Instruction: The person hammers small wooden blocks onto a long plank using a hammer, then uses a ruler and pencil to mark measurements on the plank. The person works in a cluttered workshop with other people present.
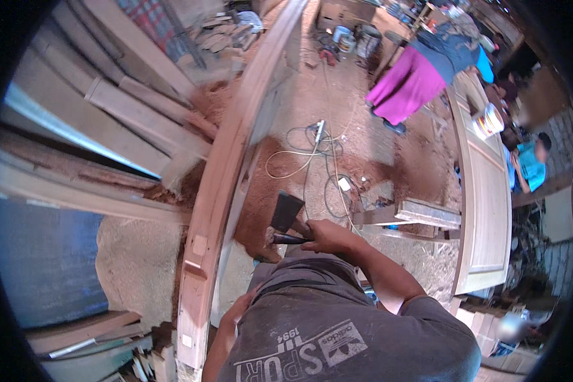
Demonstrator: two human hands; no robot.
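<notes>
My right hand (328,237) is closed around a tool with a broad dark flat head (288,211), held in front of my body. A second slim dark piece (286,239) sticks out from the same fist; its kind I cannot make out. My left hand (240,307) is low at my left side, beside a long wooden door or frame (218,169) standing on edge. My shirt hides its fingers. A recess (195,270) is cut into the near part of that wooden edge.
Wooden boards (130,111) lean at the left. Cables with a power strip (319,131) lie on the sawdust-strewn floor ahead. At the right, a panelled door (484,216) bears a white bucket (488,121). A person in a magenta skirt (406,86) bends nearby; another person (528,165) is farther right.
</notes>
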